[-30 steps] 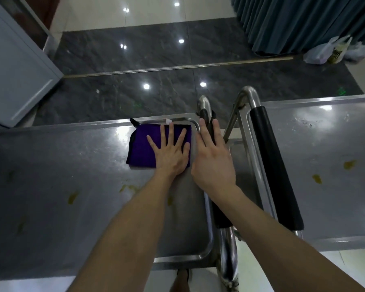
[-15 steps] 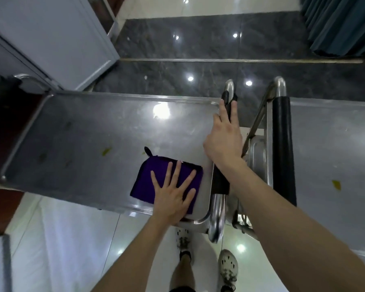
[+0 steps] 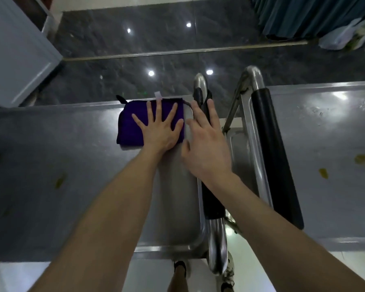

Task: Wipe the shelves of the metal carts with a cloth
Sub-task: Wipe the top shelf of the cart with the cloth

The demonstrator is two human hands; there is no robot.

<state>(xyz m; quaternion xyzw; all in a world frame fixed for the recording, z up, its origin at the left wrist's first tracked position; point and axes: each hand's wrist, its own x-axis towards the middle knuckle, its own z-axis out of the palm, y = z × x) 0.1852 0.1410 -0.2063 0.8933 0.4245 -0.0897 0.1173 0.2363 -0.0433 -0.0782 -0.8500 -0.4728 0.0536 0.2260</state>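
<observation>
Left hand flat on cloth

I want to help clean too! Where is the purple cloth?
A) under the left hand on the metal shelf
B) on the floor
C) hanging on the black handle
A: the folded purple cloth lies flat on the grey metal cart shelf, and the left hand presses on it with spread fingers.

dim indoor light; lamp glare spots on dark floor and cart shelf; edges bent, slightly blurred.
</observation>
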